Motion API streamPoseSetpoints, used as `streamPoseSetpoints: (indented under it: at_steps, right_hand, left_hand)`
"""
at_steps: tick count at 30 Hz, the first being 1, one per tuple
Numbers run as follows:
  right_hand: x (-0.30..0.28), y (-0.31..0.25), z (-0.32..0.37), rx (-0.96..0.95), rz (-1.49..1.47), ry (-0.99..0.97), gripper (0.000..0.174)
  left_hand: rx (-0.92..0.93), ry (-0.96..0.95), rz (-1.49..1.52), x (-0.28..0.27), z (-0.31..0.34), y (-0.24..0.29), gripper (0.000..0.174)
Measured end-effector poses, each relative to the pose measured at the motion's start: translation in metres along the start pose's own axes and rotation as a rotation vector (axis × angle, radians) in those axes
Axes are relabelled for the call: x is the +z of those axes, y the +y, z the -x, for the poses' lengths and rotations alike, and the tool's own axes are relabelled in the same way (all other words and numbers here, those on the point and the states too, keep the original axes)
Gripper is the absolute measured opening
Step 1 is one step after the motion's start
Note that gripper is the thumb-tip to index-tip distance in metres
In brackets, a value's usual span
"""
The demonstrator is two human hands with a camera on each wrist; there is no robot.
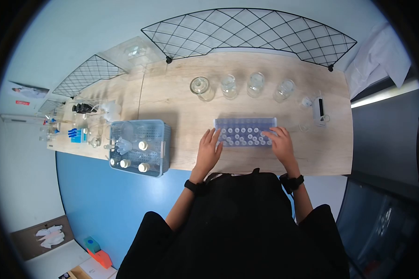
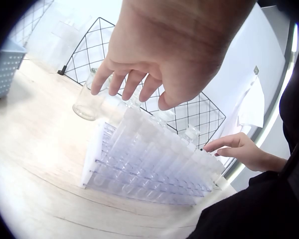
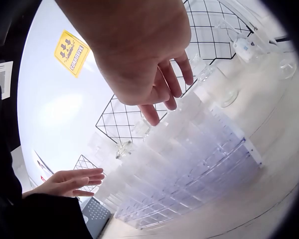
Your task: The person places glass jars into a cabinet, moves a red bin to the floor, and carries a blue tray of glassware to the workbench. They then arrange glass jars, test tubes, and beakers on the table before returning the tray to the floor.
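Left hand (image 1: 208,149) and right hand (image 1: 282,145), seen from above, are held apart before the torso (image 1: 246,223), backs uppermost. The left fingers extend, nearly straight; the right fingers bend gently. Left forearm (image 1: 180,208) and right forearm (image 1: 303,201), bare below loose black sleeves (image 1: 322,228), reach forward, converging slightly toward the wrists.

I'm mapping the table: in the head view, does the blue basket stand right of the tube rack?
No: the blue basket stands to the left of the tube rack, apart from it.
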State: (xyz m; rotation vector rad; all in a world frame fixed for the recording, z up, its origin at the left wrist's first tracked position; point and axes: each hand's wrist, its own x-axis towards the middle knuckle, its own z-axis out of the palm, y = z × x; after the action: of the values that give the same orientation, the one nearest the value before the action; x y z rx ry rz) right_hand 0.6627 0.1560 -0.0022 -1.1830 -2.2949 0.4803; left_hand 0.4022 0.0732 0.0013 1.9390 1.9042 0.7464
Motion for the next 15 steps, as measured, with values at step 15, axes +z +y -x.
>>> streamPoseSetpoints:
  at_steps: [15]
  right_hand:
    - [0.0034,-0.0001,-0.0027,0.014,0.096,-0.027,0.051]
  left_hand:
    - [0.021,-0.025,0.018,0.0042,-0.0044,0.0033,0.042]
